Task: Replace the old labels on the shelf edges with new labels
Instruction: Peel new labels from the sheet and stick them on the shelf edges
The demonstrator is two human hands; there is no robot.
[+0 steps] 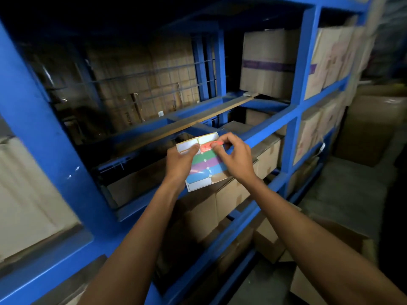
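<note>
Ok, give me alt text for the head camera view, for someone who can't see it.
A left hand holds a sheet of coloured labels while the right hand peels off a red label, in front of blue shelving stacked with cardboard boxes.

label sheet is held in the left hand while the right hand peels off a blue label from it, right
Not quite: the label being peeled is orange-red, not blue. In the head view the left hand holds the label sheet by its edge while the right hand pinches the orange-red label near the top of the sheet. The blue labels sit untouched lower down.
</note>
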